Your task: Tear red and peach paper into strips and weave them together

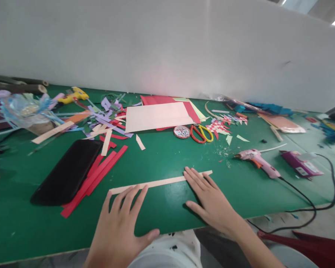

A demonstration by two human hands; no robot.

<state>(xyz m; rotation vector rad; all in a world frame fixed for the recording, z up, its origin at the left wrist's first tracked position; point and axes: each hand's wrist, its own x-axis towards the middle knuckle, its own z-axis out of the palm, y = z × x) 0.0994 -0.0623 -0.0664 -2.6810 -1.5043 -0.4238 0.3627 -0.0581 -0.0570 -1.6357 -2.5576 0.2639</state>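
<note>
A long, narrow cream paper strip (166, 181) lies flat on the green table (167, 208), close to its front edge. My left hand (123, 216) rests its spread fingertips on the strip's left part, thumb stretched out to the side. Near the right end, the fingers of my right hand (208, 199) lie flat across the strip. Left of my left hand, several red paper strips (100, 175) are spread partly under a black phone (69, 171). Behind the strip lies a larger cream paper sheet (158, 117) on top of red paper (159, 99).
Scissors (198, 136) with red and yellow handles lie beside a round dish of small beads (182, 131). On the right are a pink glue gun (257, 160), its black cord and a purple box (301, 163). Paper scraps (106, 115), a yellow glue gun (74, 95) and bamboo (19, 87) lie back left.
</note>
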